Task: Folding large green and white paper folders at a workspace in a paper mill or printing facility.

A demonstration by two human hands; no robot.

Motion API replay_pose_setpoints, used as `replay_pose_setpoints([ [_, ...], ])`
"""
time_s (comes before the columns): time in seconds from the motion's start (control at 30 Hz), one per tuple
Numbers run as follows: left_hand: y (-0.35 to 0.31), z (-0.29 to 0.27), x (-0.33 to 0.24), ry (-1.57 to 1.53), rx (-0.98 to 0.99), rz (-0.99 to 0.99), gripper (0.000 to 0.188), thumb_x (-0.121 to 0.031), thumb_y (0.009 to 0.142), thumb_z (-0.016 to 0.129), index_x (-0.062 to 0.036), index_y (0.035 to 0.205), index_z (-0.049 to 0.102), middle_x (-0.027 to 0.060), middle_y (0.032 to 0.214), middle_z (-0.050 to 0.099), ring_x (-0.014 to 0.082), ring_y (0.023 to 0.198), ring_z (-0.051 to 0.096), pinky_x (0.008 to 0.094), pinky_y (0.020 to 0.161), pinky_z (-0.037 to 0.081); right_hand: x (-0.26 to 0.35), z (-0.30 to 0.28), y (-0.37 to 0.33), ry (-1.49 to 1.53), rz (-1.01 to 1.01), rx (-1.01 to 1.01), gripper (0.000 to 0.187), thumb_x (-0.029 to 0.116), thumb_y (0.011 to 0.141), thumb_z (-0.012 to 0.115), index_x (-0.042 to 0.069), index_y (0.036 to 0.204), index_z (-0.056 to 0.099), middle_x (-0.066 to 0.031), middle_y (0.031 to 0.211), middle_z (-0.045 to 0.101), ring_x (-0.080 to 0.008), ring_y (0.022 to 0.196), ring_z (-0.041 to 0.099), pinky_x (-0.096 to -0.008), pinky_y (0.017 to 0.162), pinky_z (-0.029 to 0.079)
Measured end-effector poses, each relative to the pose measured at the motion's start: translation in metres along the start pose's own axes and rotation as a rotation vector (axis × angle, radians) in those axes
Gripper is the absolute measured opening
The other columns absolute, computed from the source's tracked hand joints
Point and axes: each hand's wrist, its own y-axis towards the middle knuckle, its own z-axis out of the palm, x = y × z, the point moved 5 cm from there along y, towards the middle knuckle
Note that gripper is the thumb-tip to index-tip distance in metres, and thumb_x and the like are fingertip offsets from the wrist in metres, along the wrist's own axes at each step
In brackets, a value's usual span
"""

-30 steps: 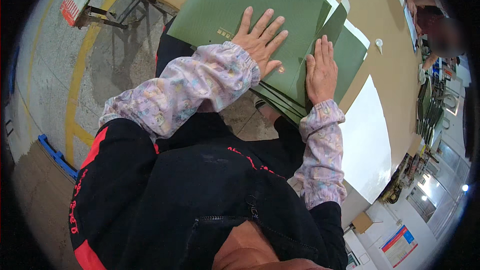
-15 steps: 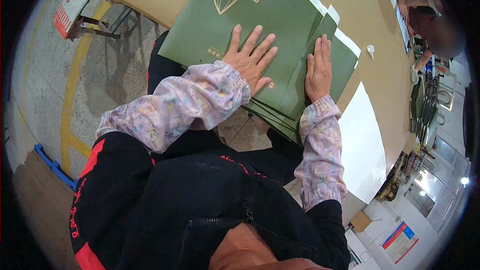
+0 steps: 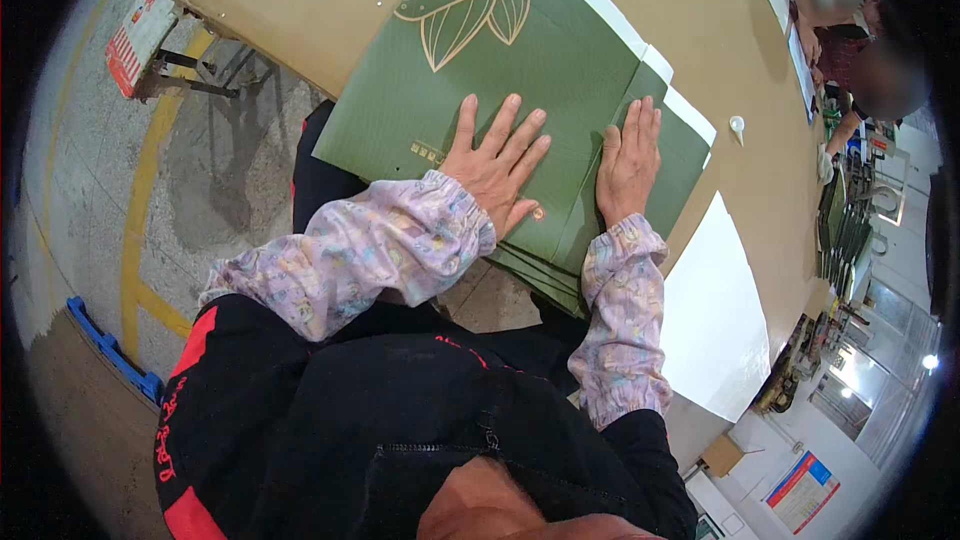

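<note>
A large green flattened paper bag (image 3: 500,50) with a gold leaf drawing lies on the brown table (image 3: 700,0), on top of a stack of similar green sheets (image 3: 540,275) hanging over the table's near edge. My left hand (image 3: 495,160) lies flat on the top sheet, fingers spread. My right hand (image 3: 628,165) presses flat along a folded side panel at the bag's right edge, fingers together. Neither hand holds anything. Both forearms wear flowered sleeve covers.
A white sheet (image 3: 715,320) lies on the table to the right. A small white object (image 3: 737,126) sits past the bag. Another person (image 3: 850,50) works at the far right by dark green stacks (image 3: 840,230). The floor at left has yellow lines (image 3: 140,200).
The view has shifted, so the bag now sits lower in the picture and shows more of the leaf drawing. Both hands stay flat on it, the left slid slightly toward the near edge.
</note>
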Motion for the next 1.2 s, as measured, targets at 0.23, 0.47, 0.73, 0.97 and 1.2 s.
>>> replay_pose_setpoints([
  [0.23, 0.006, -0.020, 0.035, -0.087, 0.098, -0.016, 0.075, -0.060, 0.078, 0.050, -0.0137, 0.135, 0.039, 0.0079, 0.148, 0.018, 0.0292, 0.137, 0.011, 0.0567, 0.106, 0.009, 0.005, -0.010, 0.001, -0.187, 0.077, 0.086, 0.053, 0.037, 0.095, 0.034, 0.012, 0.141, 0.027, -0.0053, 0.148, 0.021, -0.0267, 0.137, 0.017, -0.0441, 0.107, 0.016],
  [0.47, -0.010, -0.032, 0.043, 0.032, -0.022, 0.014, 0.075, -0.063, 0.077, 0.049, -0.0169, 0.135, 0.040, 0.0052, 0.149, 0.018, 0.0299, 0.137, 0.009, 0.0579, 0.106, 0.005, 0.014, -0.003, 0.009, -0.215, 0.029, 0.099, 0.055, 0.038, 0.095, 0.033, 0.009, 0.141, 0.025, -0.0050, 0.149, 0.019, -0.0245, 0.137, 0.018, -0.0420, 0.109, 0.015],
  [0.73, -0.001, -0.031, 0.029, 0.038, -0.070, 0.047, 0.075, -0.065, 0.075, 0.048, -0.0193, 0.135, 0.041, 0.0030, 0.148, 0.020, 0.0284, 0.137, 0.010, 0.0577, 0.106, 0.003, -0.039, 0.011, 0.124, -0.163, 0.141, 0.165, 0.070, 0.047, 0.092, 0.032, -0.001, 0.141, 0.016, -0.0157, 0.149, 0.013, -0.0292, 0.138, 0.010, -0.0438, 0.112, 0.007],
  [0.97, -0.006, -0.027, 0.049, 0.157, 0.045, -0.076, 0.080, -0.070, 0.077, 0.042, -0.0226, 0.140, 0.031, 0.0002, 0.150, 0.015, 0.0270, 0.139, 0.005, 0.0603, 0.106, 0.001, 0.083, -0.050, -0.104, 0.471, -0.145, 0.241, 0.081, 0.050, 0.088, 0.040, -0.004, 0.141, 0.011, -0.0195, 0.148, 0.012, -0.0295, 0.138, 0.011, -0.0402, 0.112, 0.010],
  [1.2, -0.026, -0.068, 0.147, -0.153, -0.359, -0.494, 0.079, -0.055, 0.069, 0.067, -0.0179, 0.134, 0.041, 0.0177, 0.147, 0.018, 0.0356, 0.135, 0.019, 0.0493, 0.107, 0.023, -0.085, -0.110, -0.239, -0.249, 0.607, 0.269, 0.085, 0.036, 0.075, 0.069, -0.006, 0.136, 0.027, -0.0240, 0.142, 0.025, -0.0372, 0.132, 0.025, -0.0392, 0.107, 0.025],
])
